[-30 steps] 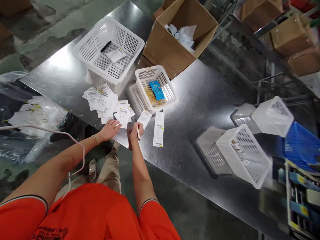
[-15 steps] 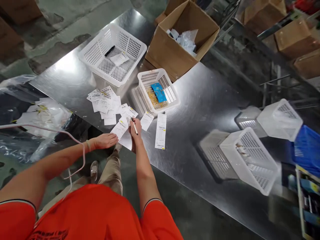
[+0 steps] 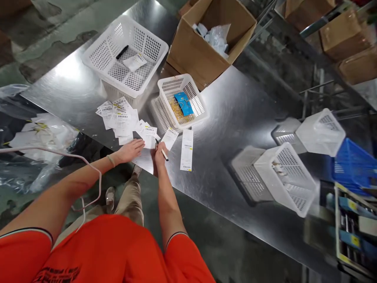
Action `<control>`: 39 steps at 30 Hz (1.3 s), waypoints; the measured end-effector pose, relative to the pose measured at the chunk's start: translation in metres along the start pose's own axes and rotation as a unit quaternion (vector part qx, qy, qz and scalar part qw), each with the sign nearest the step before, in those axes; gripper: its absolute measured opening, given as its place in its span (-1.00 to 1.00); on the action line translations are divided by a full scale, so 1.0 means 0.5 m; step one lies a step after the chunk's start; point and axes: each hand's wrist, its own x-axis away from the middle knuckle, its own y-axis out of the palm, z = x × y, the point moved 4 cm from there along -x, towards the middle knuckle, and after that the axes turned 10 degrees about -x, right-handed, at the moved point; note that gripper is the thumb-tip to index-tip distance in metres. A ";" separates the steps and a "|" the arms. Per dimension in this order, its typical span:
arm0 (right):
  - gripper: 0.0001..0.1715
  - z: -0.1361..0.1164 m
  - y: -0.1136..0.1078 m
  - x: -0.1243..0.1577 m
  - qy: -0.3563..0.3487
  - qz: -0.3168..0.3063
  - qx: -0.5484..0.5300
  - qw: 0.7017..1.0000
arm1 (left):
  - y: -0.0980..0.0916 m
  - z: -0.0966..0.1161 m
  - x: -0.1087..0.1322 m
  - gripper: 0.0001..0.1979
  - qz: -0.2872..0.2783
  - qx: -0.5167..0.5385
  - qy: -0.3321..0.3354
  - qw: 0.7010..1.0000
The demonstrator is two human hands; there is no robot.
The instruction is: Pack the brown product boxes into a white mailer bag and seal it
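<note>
1. At the left edge, clear plastic wrapping (image 3: 44, 173) is lying in a heap.
2. Left of centre, a pile of printed slips (image 3: 119, 120) is resting on the metal table (image 3: 235, 106).
3. Above it, a large white basket (image 3: 108, 78) is holding a black stick-like item (image 3: 122, 52) and a white packet (image 3: 134, 62).
4. Below the pile, the left hand (image 3: 129, 151) is lying palm down, fingers extended and grasping nothing, tips reaching the edge of some overlapping slips (image 3: 149, 135).
5. Near the centre, the right hand (image 3: 160, 154) is curling its fingers around a pen (image 3: 164, 155), dark end pointing up-left toward those slips.
6. Just beside it, a single slip (image 3: 170, 138) is lying tilted.
7. Upper centre, a small white basket (image 3: 203, 114) is holding a blue card (image 3: 184, 103).
8. Below that, a long slip (image 3: 186, 151) is lying flat.
9. At the right, a blue crate (image 3: 353, 165) is standing.
</note>
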 end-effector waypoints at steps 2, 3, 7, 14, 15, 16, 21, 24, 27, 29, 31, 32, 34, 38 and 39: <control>-0.59 0.002 0.017 0.017 0.005 -0.001 -0.014 1.000 | 0.023 0.046 -0.007 -0.58 -0.022 0.014 0.010 1.000; -0.60 0.003 0.024 0.023 0.007 0.001 -0.016 1.000 | 0.030 0.058 -0.008 -0.58 -0.027 0.017 0.008 0.999; -0.48 0.000 0.032 0.022 0.005 0.033 0.044 0.998 | 0.042 0.061 -0.004 -0.54 -0.026 0.031 -0.004 0.999; -0.40 -0.014 0.049 0.006 -0.020 0.008 0.103 0.994 | 0.037 0.055 -0.003 -0.55 -0.031 0.044 -0.011 0.998; -0.40 -0.016 0.051 0.006 -0.023 0.005 0.116 0.993 | 0.037 0.057 -0.003 -0.55 -0.032 0.045 -0.011 0.998; -0.40 -0.018 0.053 0.007 -0.025 0.002 0.130 0.991 | 0.037 0.058 -0.003 -0.55 -0.033 0.045 -0.011 0.998; -0.44 -0.021 0.050 0.012 -0.027 -0.001 0.171 0.985 | 0.035 0.060 -0.002 -0.53 -0.040 0.041 -0.008 0.998; -0.45 -0.019 0.048 0.013 -0.030 -0.006 0.173 0.984 | 0.032 0.060 -0.001 -0.54 -0.037 0.038 -0.009 0.999; -0.47 -0.015 0.049 0.014 -0.039 -0.018 0.170 0.984 | 0.031 0.059 0.000 -0.55 -0.028 0.041 -0.013 0.999; -0.48 -0.010 0.049 0.014 -0.044 -0.022 0.167 0.985 | 0.031 0.059 0.000 -0.55 -0.023 0.043 -0.012 0.999; -0.48 -0.004 0.046 0.012 -0.048 -0.020 0.163 0.985 | 0.031 0.059 0.000 -0.54 -0.022 0.044 -0.009 0.999; -0.47 -0.001 0.045 0.012 -0.051 -0.018 0.161 0.985 | 0.031 0.059 -0.001 -0.54 -0.022 0.044 -0.008 0.999; -0.46 0.004 0.043 0.010 -0.060 -0.017 0.155 0.986 | 0.030 0.059 -0.001 -0.55 -0.025 0.043 -0.008 0.999; -0.43 0.011 0.045 0.009 -0.074 -0.018 0.153 0.985 | 0.027 0.059 -0.001 -0.55 -0.026 0.041 -0.009 0.999; -0.43 0.012 0.046 0.010 -0.075 -0.019 0.155 0.985 | 0.027 0.060 -0.001 -0.55 -0.025 0.040 -0.009 0.999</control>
